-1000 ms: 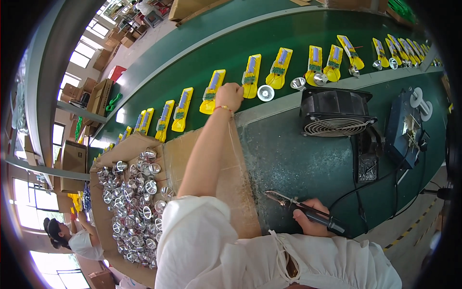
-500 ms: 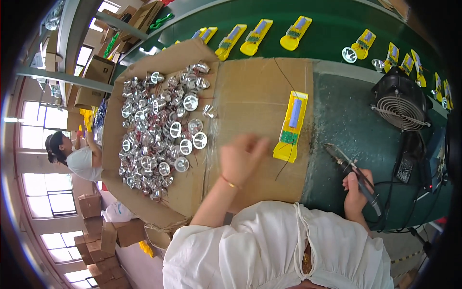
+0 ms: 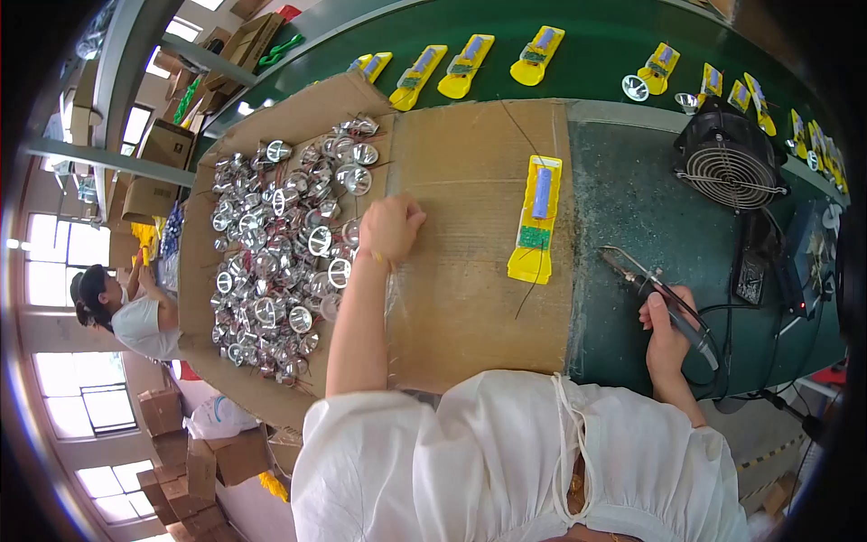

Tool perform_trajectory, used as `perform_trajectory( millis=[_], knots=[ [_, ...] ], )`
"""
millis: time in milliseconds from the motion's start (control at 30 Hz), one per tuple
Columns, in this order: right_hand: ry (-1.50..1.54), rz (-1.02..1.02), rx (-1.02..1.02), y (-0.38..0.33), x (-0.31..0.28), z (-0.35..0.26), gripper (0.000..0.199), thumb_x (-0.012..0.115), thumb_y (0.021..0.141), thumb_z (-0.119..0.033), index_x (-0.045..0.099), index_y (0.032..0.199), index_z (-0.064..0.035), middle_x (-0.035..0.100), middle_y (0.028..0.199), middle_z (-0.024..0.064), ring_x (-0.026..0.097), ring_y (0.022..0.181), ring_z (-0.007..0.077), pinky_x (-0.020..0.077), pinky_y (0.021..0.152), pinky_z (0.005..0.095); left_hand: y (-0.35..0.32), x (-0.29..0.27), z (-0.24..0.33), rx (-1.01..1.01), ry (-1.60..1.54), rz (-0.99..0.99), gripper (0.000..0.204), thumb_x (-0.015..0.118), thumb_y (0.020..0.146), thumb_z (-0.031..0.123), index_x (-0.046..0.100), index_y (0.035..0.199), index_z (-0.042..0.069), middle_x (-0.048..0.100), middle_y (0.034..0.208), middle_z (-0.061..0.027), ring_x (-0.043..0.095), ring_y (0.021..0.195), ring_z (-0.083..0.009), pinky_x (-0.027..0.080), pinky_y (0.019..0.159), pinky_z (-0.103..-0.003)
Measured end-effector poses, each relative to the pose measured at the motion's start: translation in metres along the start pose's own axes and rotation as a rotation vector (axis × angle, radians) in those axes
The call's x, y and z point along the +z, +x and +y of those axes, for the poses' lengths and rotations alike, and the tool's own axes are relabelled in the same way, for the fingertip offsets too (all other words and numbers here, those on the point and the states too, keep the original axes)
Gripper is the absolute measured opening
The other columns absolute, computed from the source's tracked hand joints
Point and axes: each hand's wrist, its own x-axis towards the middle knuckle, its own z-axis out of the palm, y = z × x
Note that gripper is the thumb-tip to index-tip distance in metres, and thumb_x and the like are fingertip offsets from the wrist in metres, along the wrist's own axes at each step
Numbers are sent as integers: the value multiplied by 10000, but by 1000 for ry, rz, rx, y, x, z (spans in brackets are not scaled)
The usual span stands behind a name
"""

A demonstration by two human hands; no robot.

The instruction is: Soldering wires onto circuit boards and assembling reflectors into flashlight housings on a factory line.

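The yellow casing (image 3: 527,217) lies on a cardboard sheet (image 3: 452,316) in front of the person, its long side running away from them and its wide end nearer. A lilac battery (image 3: 542,194) sits in its upper part, with a green circuit board (image 3: 535,238) below. One dark wire rises from the far end onto the cardboard; another runs from the board past the near end.

The casing touches neither hand. It lies to the right of the left hand (image 3: 390,228), with bare cardboard between. The left fingers are curled in at the edge of the silver reflectors (image 3: 321,240); I cannot tell whether they pinch anything. The right hand (image 3: 668,339), to the right of the casing and nearer the person, has its fingers wrapped around the handle of a soldering iron (image 3: 691,336). The iron's tip points up and left toward the casing, apart from it, above the green bench (image 3: 623,181).

The reflectors are heaped in an open carton (image 3: 298,108) on the left. Beyond the casing, more yellow casings (image 3: 465,68) line a green belt (image 3: 596,81). A black fan (image 3: 731,172) stands at the right. Far left, another person (image 3: 144,325) wears a white top.
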Motion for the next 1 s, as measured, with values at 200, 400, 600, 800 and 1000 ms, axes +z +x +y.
perform_trajectory(
  millis=[200,400,600,800,1000],
  knots=[
    [-16,-77,-9,3,6,-12,197,616,821,-149,520,897,6,570,670,63,522,568,85,412,510,196,-37,12,7,104,-288,361,94,585,785,64,586,867,18,592,815,-146,563,773,-325,447,689,-385],
    [2,-69,-30,1,7,-15,174,605,822,-125,515,883,10,564,663,66,512,561,85,410,507,196,-73,-33,8,192,-25,126,493,535,697,-59,531,1154,128,487,1165,-127,454,1081,-325,378,889,-413],
    [0,-101,-28,-2,9,-15,165,604,821,-119,517,879,8,564,662,67,510,556,85,412,505,196,-90,-10,-3,70,411,466,458,637,687,111,538,1133,145,468,1153,-111,457,1055,-288,369,857,-421],
    [0,-115,-22,-3,12,-14,179,609,821,-128,518,884,13,569,666,65,515,563,84,415,510,199,-105,3,6,-90,326,418,383,700,649,293,589,955,93,498,876,-77,481,840,-269,368,761,-395],
    [-19,-141,-10,-7,15,-16,189,615,817,-134,519,886,14,575,670,68,529,576,85,425,513,198,-106,5,-4,-49,275,522,117,680,700,194,632,762,108,507,817,-58,461,796,-241,364,724,-366]
  ],
)
